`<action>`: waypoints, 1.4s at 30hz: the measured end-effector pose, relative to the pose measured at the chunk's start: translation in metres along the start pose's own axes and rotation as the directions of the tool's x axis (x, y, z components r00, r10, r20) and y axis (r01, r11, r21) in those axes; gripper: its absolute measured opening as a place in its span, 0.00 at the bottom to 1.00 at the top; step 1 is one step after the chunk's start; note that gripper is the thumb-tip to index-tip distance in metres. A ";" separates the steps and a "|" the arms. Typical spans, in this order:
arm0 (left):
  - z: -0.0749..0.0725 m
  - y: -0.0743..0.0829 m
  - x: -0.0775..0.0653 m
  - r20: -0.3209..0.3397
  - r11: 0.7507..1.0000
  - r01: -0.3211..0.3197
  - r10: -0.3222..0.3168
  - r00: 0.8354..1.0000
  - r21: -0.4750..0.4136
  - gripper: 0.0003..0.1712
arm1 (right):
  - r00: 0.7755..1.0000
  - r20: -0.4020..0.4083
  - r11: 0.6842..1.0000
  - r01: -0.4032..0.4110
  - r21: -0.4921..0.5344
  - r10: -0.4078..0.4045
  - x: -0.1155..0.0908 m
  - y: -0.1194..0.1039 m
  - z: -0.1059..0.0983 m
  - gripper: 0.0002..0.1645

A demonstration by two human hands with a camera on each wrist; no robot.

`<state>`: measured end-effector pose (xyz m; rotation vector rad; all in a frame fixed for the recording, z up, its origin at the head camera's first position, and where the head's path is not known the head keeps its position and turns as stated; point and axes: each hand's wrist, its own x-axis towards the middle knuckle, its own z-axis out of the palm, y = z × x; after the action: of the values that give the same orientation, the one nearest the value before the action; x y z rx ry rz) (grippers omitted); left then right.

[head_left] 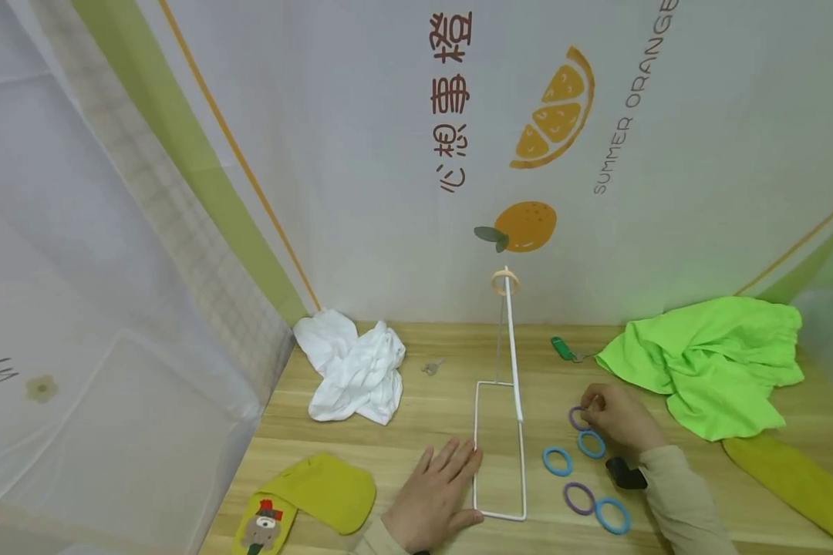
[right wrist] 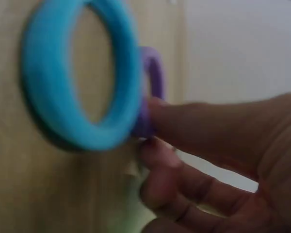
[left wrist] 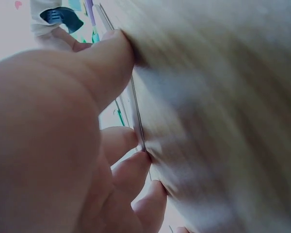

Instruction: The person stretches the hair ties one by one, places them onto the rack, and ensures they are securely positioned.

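My left hand (head_left: 436, 493) lies flat with fingers spread, over the left edge of the white wire stand's (head_left: 524, 470) base. In the left wrist view its fingertips (left wrist: 131, 170) press down along the wire and wooden surface. A beige ring (head_left: 497, 292) hangs near the far end of the stand's raised bar. My right hand (head_left: 619, 416) pinches a purple ring (head_left: 573, 420) between thumb and fingers; in the right wrist view the purple ring (right wrist: 156, 73) is partly behind a blue ring (right wrist: 43, 73). Two other blue rings (head_left: 548, 460) and another purple ring (head_left: 569, 501) lie nearby.
A white cloth (head_left: 361, 370) and a small key (head_left: 430, 368) lie back left; a green key tag (head_left: 561, 347) and a bright green cloth (head_left: 715, 354) back right. Yellow fabric pieces (head_left: 333, 489) flank both sides. A printed curtain (head_left: 389, 193) stands behind the table.
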<state>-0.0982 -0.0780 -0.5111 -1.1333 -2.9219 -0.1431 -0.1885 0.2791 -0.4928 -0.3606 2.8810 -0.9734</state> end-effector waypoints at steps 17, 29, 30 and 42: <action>0.001 -0.003 -0.002 -0.026 1.000 -0.011 0.011 1.000 -0.013 0.45 | 0.928 -0.353 0.947 0.210 0.244 -0.115 -0.010 -0.065 -0.020 0.02; 0.002 0.001 -0.003 -0.028 1.000 -0.001 0.000 1.000 -0.027 0.46 | 0.461 -0.698 0.079 0.860 0.505 -0.548 -0.060 -0.193 -0.029 0.07; 0.001 0.001 -0.002 -0.026 1.000 -0.001 0.000 1.000 -0.028 0.46 | 0.442 -0.703 0.069 0.868 0.491 -0.557 -0.061 -0.198 -0.028 0.07; 0.001 0.000 -0.002 -0.018 1.000 -0.005 0.005 1.000 -0.028 0.46 | 0.558 -0.677 0.286 0.829 0.481 -0.479 -0.041 -0.194 -0.020 0.12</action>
<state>-0.0967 -0.0788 -0.5125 -1.1366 -2.9100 -0.1933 -0.1133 0.1519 -0.3594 -1.5249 2.0765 -2.5742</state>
